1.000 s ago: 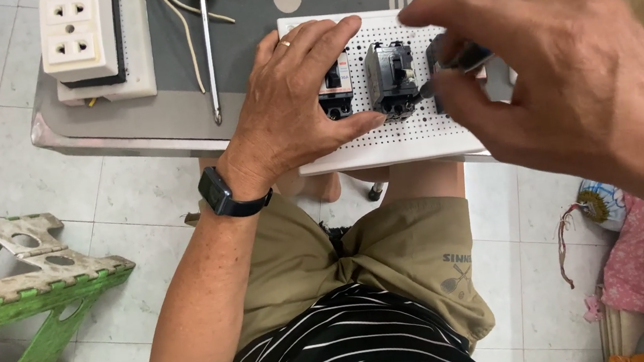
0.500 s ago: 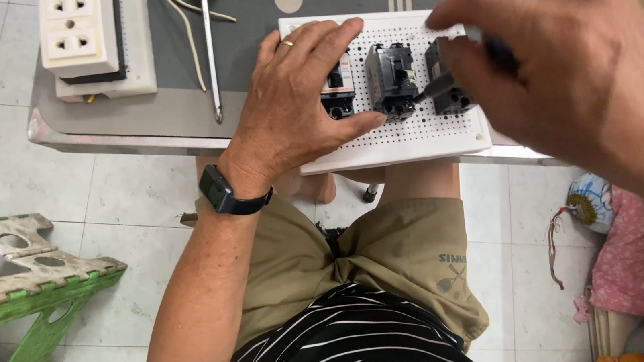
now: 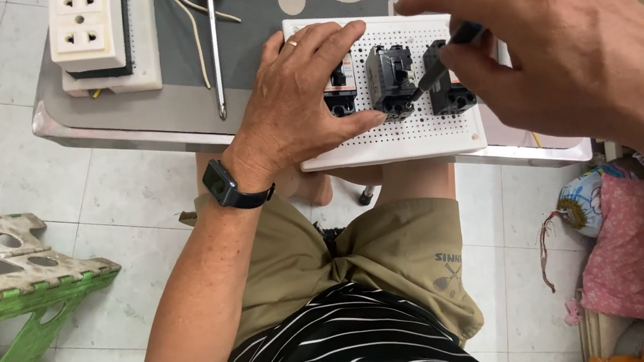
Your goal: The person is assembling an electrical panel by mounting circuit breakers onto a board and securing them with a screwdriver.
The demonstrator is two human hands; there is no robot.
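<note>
Perforated white board (image 3: 406, 135) lies at the near edge of the small metal table (image 3: 129, 122), overhanging it slightly above the person's knees, which puts the work right under the eyes. Three black breaker-like modules stand on it in a row. The left hand (image 3: 300, 98) lies flat and spread across the board's left part, palm down, thumb stretched along the near side toward the middle module (image 3: 389, 78); it covers most of the left module (image 3: 342, 94) and, by the look of it, pins the board so it cannot slide. A black watch (image 3: 219, 186) sits on that wrist.

The right hand (image 3: 565, 48) comes in from the right, above the board, its fingers curled and pressed together around a dark-handled tool (image 3: 445, 58). The tool slants down and left, its tip at the lower right side of the middle module, just beside the right module (image 3: 450, 85); such a tight grip suits fine, steady work.

Farther back on the tabletop, a yellow-handled screwdriver (image 3: 214, 40) lies lengthwise, and a white socket box (image 3: 91, 29) rests at the far left corner.
</note>
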